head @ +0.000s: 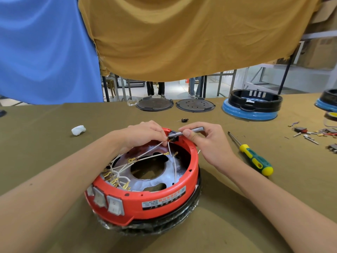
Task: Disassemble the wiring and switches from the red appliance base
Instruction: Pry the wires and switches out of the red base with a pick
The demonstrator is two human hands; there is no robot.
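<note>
The red appliance base (pixel 156 194) sits upside down in the middle of the table, its open inside facing up. White wires (pixel 145 159) with brass terminals cross the metal plate inside. Three white rocker switches (pixel 105 199) sit in its near left wall. At the far rim, my left hand (pixel 145 133) pinches a wire terminal beside a small black part (pixel 172 136). My right hand (pixel 204 141) grips a grey metal tool (pixel 191 130) whose tip meets that black part.
A yellow-green screwdriver (pixel 255 159) lies right of the base. Loose connectors and wire bits (pixel 313 133) lie at the far right. Two dark round plates (pixel 155 105) and a blue-black base (pixel 253 106) stand at the back. A white wad (pixel 78 130) lies left, a small black part (pixel 184 120) beyond my hands.
</note>
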